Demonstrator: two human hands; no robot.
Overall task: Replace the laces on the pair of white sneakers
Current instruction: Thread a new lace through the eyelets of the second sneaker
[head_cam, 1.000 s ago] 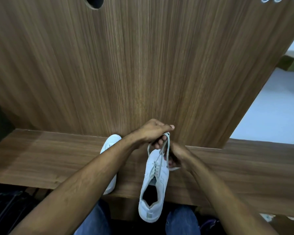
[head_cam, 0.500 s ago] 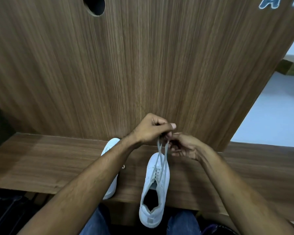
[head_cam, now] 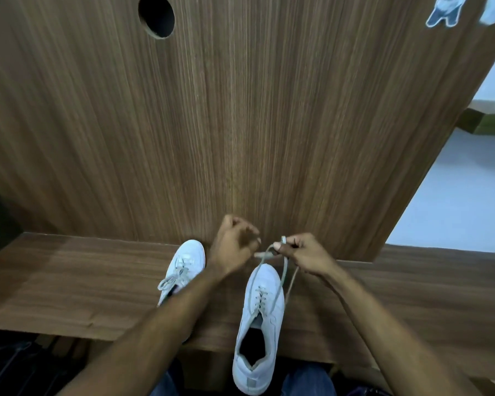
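Wood grain fills most of the view: a broad brown panel (head_cam: 240, 110) rises behind a low wooden ledge (head_cam: 69, 281) that runs across the frame. At far left a dark gap sits beside the panel, and below the ledge there are dark slats too dim to make out. A round hole (head_cam: 156, 16) is cut into the panel near the top left.

On the ledge, left of centre, lies the left sneaker (head_cam: 183, 267), toe toward the panel, its lace tied in a loose bow; the person's left forearm crosses over its heel and hides it. The left hand (head_cam: 235, 247) hovers just beyond that shoe's toe with fingers curled; it meets the lace (head_cam: 283, 270) at its fingertips, but whether it truly pinches it is hard to tell. The right sneaker (head_cam: 260, 324) rests partly on the ledge with its heel hanging off the near edge, above blue jeans (head_cam: 306, 381). Its lace rises from the eyelets in a loop to the right hand (head_cam: 306, 252), which pinches the strand between thumb and fingers, the tip poking up.

At right, the panel ends on a slanted edge against a pale floor (head_cam: 455, 210). Two pale blue shapes (head_cam: 446, 10) at the top right corner are cut off and unclear.
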